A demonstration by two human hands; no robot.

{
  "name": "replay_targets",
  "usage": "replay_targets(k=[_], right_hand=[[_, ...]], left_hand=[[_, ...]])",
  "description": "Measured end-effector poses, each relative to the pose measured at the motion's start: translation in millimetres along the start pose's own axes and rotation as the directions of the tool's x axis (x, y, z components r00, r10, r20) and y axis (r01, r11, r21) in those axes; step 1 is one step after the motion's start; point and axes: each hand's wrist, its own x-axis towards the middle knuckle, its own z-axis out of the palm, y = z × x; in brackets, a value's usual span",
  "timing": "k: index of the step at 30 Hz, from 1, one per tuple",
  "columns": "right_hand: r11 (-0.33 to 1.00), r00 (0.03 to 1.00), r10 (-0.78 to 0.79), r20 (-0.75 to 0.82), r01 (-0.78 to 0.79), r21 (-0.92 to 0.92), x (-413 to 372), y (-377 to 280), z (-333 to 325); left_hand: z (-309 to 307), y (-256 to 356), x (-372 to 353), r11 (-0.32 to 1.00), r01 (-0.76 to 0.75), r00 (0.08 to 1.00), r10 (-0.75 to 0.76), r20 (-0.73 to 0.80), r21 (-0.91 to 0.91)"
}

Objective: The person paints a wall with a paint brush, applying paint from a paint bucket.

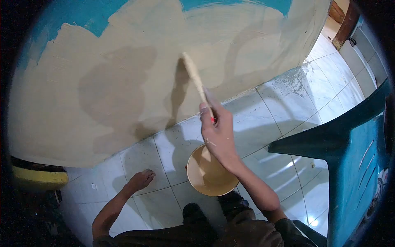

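My right hand (218,131) is closed round the handle of a paintbrush (194,76), whose cream-coated end points up and left, near the wall (123,82). Cream paint covers the wall's lower part, and blue shows along the top. Below my right hand, a round bucket (205,175) with cream paint inside stands on the floor, partly hidden by my wrist. To the left of the bucket, my left hand (142,180) hangs over the tiles with its fingers curled together and nothing visible in them.
A green plastic chair (345,152) stands at the right. White floor tiles (263,173) carry grey dust near the wall's base. At the far left sits a yellow-rimmed object (39,176). A brown wooden post (345,29) is at the upper right.
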Motion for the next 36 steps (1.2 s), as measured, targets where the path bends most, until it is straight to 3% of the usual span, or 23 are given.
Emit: replay_targets(k=[2, 4, 7, 9, 11, 13, 17, 19, 24, 26, 27, 29, 32, 34, 36], right_hand=[[0.997, 0.995, 0.029, -0.095, -0.035, -0.067, 3.3, -3.7, -4.4], [0.996, 0.995, 0.034, -0.089, -0.041, -0.075, 5.2, -4.6, -0.4], [0.996, 0.997, 0.003, -0.078, -0.01, -0.089, 1.5, 1.1, 11.6], [0.995, 0.997, -0.034, -0.066, 0.028, -0.092, -1.8, 5.5, 22.7], [0.998, 1.0, -0.003, -0.031, 0.001, -0.063, -5.7, 7.3, 29.9], [0.999, 1.0, 0.001, -0.005, -0.002, -0.037, -11.0, 6.5, 30.9], [1.0, 0.999, -0.004, 0.032, 0.004, 0.003, -14.6, 7.3, 39.6], [1.0, 0.996, 0.007, 0.084, -0.007, 0.008, -18.4, 8.2, 40.7], [1.0, 0.982, -0.024, 0.187, 0.021, 0.018, -26.7, 16.0, 41.4], [0.998, 0.996, 0.056, 0.076, -0.056, -0.001, -25.7, 15.6, 39.4], [0.998, 0.995, 0.057, 0.079, -0.057, 0.0, -24.0, 19.3, 38.0], [1.0, 0.995, 0.014, -0.094, -0.014, -0.007, -17.6, 31.3, 34.7], [0.999, 0.996, 0.031, -0.085, -0.033, -0.027, -14.3, 38.4, 36.8], [0.998, 0.998, 0.023, -0.056, -0.026, -0.05, -15.0, 37.5, 39.2], [0.997, 0.995, 0.074, -0.071, -0.071, 0.032, -17.1, 32.3, 38.6]], left_hand=[[-3.8, 5.3, -1.1, 0.998, 0.042, 0.999, -0.04, 0.031, -0.055], [-3.9, 1.5, 0.4, 0.998, 0.055, 0.996, -0.057, 0.063, 0.035], [-12.4, 6.7, 7.7, 0.993, 0.116, 0.992, -0.115, 0.058, -0.026], [-11.3, -1.3, 14.0, 0.997, 0.063, 0.997, -0.065, 0.042, 0.033], [-8.6, -4.2, 14.2, 0.996, 0.01, 0.999, -0.013, 0.035, 0.089], [-17.9, 8.8, 18.4, 0.993, 0.117, 0.992, -0.116, 0.039, -0.006], [-13.6, 8.8, 14.4, 0.992, 0.121, 0.992, -0.12, 0.039, -0.024], [-12.5, 6.1, 12.3, 0.998, 0.051, 0.997, -0.054, 0.053, 0.043], [-15.6, 6.3, 12.0, 0.994, 0.111, 0.992, -0.11, 0.056, 0.001], [-12.1, 2.0, 10.4, 0.995, 0.101, 0.993, -0.101, 0.055, -0.011], [-11.9, 2.4, 10.0, 0.993, 0.116, 0.992, -0.115, 0.057, -0.007], [-11.9, 2.0, 9.4, 0.991, 0.13, 0.99, -0.13, 0.057, -0.002], [-3.3, -6.0, 8.2, 0.996, 0.087, 0.995, -0.088, 0.051, 0.006], [-5.6, -6.9, 9.1, 0.999, -0.04, 0.999, 0.038, 0.037, 0.035], [-16.6, 6.0, 13.6, 0.999, 0.039, 0.998, -0.04, 0.051, 0.025]])
